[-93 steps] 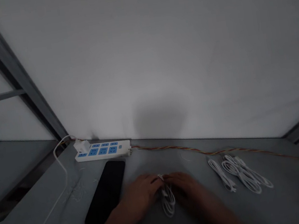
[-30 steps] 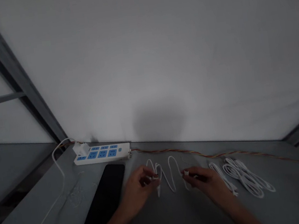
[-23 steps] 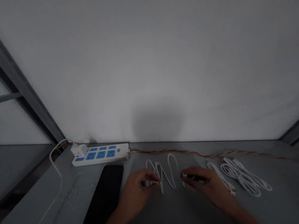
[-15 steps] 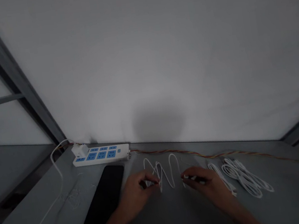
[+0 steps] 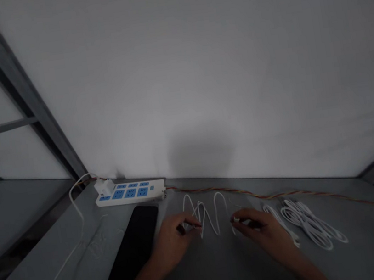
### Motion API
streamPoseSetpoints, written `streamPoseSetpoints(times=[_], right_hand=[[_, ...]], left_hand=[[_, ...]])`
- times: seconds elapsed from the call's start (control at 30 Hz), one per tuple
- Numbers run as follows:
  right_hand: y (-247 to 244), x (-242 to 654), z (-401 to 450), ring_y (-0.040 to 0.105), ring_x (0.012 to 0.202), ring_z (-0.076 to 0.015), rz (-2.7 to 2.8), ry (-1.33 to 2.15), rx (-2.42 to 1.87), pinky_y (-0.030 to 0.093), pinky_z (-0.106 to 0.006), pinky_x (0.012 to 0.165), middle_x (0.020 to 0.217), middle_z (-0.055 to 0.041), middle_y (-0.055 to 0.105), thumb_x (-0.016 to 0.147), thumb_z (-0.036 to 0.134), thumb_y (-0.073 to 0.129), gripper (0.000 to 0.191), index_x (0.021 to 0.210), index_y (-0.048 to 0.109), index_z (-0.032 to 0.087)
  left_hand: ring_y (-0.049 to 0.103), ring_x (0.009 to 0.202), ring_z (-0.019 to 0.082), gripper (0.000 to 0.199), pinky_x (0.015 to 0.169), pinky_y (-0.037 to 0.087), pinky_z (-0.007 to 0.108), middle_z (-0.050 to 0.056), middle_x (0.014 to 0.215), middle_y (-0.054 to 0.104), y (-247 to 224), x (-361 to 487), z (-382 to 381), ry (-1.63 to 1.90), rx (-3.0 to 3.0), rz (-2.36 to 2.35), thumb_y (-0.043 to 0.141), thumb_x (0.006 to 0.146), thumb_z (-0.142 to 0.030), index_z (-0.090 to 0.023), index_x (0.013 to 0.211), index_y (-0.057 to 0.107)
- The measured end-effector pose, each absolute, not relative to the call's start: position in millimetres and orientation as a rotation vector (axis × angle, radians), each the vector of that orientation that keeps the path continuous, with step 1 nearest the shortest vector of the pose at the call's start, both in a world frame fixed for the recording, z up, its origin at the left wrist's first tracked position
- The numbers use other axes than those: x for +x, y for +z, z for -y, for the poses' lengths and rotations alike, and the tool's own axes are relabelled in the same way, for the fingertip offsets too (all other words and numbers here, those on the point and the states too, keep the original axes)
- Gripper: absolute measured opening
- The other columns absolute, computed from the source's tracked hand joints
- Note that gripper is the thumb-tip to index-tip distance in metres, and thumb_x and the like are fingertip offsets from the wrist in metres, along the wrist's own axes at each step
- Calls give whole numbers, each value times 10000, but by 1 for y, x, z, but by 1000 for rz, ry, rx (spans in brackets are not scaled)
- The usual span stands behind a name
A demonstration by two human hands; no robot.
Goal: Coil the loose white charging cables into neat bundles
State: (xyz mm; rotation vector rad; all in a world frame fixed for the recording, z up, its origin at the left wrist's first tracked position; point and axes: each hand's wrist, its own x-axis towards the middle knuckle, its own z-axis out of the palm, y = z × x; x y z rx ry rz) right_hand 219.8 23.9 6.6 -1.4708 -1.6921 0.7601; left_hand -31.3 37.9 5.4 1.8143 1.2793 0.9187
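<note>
A thin white cable (image 5: 216, 219) lies in zigzag bends on the grey table between my hands. My left hand (image 5: 178, 236) pinches it at the left bends, thumb and forefinger together. On the other side, my right hand (image 5: 260, 227) grips the cable near its right end, where a small white piece shows between the fingers. Just left of my left hand is a black phone (image 5: 134, 247), lying flat. Beyond my right hand lie white cable bundles, a narrow one (image 5: 282, 224) close by and a larger looped one (image 5: 310, 224) farther right.
A white power strip with blue sockets (image 5: 159, 188) stands at the back left. A white charger (image 5: 104, 187) is plugged into it, its cord (image 5: 76, 206) running down the left side. A twisted red and yellow wire (image 5: 214, 188) crosses the back toward the right. A white wall (image 5: 200, 87) rises behind.
The whole view has shifted slightly, so everything sits a little farther right. Both hands keep their pinch on the cable, and its bends look nearly the same.
</note>
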Motion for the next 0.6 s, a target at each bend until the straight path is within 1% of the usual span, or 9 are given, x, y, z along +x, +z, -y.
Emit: streamPoseSetpoints(times=[0.07,0.23,0.37,0.6], right_hand=[[8,219,-24,673,685,-195,1696,741,-1473,511,-262,599,793,-32,759,775,376,648,168,790,741,236],[7,220,-23,687,707,-195,1717,737,-1458,513,-252,586,820,-28,764,784,372,634,168,796,742,245],[6,221,-22,684,683,-196,1718,736,-1467,511,-261,581,797,-32,761,780,383,631,178,786,740,242],[9,219,-22,684,696,-205,1719,731,-1483,516,-274,598,815,-42,765,780,385,631,190,809,745,236]], left_hand=[[641,734,168,88,658,445,244,-20,892,762,5,-31,-38,915,1821,-1284,650,798,-260,-248,828,731],[610,662,160,108,644,443,258,-13,896,754,4,-30,-38,894,1834,-1312,633,807,-269,-238,858,723],[615,687,169,120,661,443,268,-8,892,742,8,-30,-37,871,1832,-1345,624,814,-277,-229,882,710],[608,705,169,131,670,437,271,-9,896,728,11,-30,-35,847,1834,-1372,604,825,-282,-232,896,702]])
